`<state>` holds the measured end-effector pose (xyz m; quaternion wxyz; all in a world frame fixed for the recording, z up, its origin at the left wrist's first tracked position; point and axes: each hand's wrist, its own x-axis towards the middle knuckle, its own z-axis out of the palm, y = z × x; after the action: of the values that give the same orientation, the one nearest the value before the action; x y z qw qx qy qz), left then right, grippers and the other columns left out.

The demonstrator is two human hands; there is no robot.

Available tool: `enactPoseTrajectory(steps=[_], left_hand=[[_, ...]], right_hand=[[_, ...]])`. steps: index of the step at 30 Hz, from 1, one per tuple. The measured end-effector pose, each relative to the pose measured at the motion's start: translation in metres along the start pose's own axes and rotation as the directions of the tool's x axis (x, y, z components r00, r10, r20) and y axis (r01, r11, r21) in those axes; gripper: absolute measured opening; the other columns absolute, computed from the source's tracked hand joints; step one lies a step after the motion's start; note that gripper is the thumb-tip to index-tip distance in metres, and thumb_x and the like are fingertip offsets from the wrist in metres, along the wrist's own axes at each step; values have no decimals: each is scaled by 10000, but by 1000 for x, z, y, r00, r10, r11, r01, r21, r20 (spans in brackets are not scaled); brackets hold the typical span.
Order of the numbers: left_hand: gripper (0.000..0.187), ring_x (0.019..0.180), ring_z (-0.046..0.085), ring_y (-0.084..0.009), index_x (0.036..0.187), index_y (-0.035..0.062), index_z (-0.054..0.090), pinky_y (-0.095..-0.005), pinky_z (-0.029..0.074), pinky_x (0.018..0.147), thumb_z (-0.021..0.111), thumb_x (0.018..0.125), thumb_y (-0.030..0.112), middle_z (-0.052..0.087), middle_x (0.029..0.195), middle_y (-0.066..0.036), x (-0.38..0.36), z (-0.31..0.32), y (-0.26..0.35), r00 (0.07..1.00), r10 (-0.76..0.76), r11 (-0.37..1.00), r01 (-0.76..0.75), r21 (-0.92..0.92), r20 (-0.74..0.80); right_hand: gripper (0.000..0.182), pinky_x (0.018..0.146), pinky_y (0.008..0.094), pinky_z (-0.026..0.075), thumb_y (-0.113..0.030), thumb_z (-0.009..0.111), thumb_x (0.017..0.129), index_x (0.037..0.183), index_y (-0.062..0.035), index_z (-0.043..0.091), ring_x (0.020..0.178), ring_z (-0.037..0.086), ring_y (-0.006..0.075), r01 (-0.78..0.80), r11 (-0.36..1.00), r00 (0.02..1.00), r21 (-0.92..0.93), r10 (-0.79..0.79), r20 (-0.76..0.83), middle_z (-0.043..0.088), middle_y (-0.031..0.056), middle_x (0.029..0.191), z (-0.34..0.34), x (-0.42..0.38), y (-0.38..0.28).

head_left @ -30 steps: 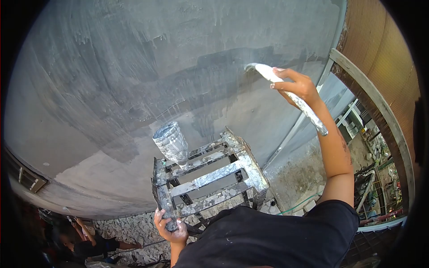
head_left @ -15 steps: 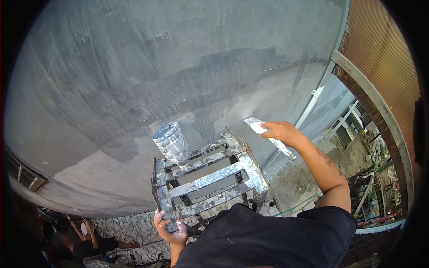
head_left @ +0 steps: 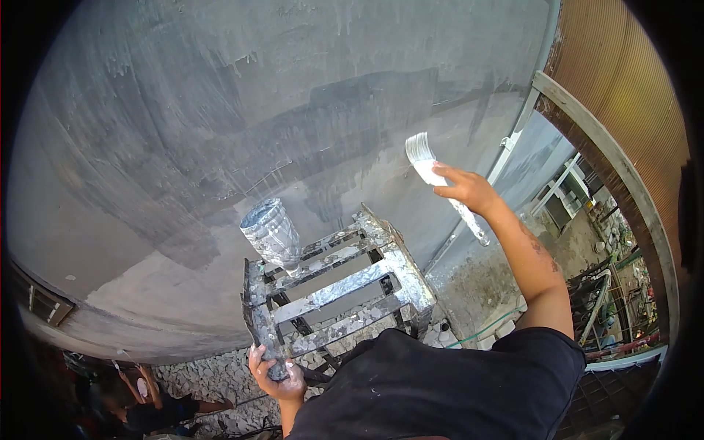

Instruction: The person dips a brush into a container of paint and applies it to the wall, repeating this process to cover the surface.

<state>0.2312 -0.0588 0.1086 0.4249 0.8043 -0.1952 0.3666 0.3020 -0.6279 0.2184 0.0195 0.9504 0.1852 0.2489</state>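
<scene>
A paintbrush with white bristles and a paint-smeared handle is gripped in my right hand, bristles up, close in front of the grey wall. My left hand, spotted with white paint, wraps round the near left corner of a paint-splattered metal ladder top. On the ladder's far left side stands a cut-down plastic container, coated in grey paint and tilted a little. Darker wet-looking patches and streaks cover part of the wall.
At the lower left another person is down on the ground, holding something white. Rubble lies along the wall's foot. To the right are a curved wooden beam, brown corrugated sheeting and a green hose.
My right hand has moved up with the paintbrush, whose bristles now point upward and show broadside. My left hand keeps its hold on the ladder. The view has shifted slightly.
</scene>
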Motion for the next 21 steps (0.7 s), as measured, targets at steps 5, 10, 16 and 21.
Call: enactPoseTrajectory(steps=[5,10,16,21], left_hand=[[318,1279,554,-416,1088,57,491,-575,372,1156,679,832,43,605,1320,-220,-1,1,-3,1000,2,1000,-3,-6,-7],[318,1277,550,-417,1089,57,490,-577,366,1158,666,826,31,599,1323,-222,1,0,0,1000,8,1000,-8,0,12],[327,1272,554,-417,1098,57,487,-573,372,1153,669,828,31,606,1317,-227,1,1,2,1000,-13,1000,13,-16,0],[330,1269,560,-415,1099,55,485,-573,375,1154,682,834,45,605,1326,-233,1,1,1,1000,6,1000,-6,-4,-11]], right_hand=[[244,959,388,570,-213,664,929,1161,-240,737,1297,638,256,-331,916,873,229,204,444,626,45,1470,73,-52,-28],[165,834,309,607,23,756,895,1007,-93,791,1019,761,245,-96,912,960,398,191,-206,728,98,1195,-31,23,-4],[145,877,351,647,52,789,851,965,-38,794,1115,751,306,-70,998,740,3,54,-671,721,151,1169,-136,63,36],[266,1000,374,593,6,767,810,1039,-124,801,1253,683,317,-68,998,897,20,69,-437,701,140,1277,-53,29,37]])
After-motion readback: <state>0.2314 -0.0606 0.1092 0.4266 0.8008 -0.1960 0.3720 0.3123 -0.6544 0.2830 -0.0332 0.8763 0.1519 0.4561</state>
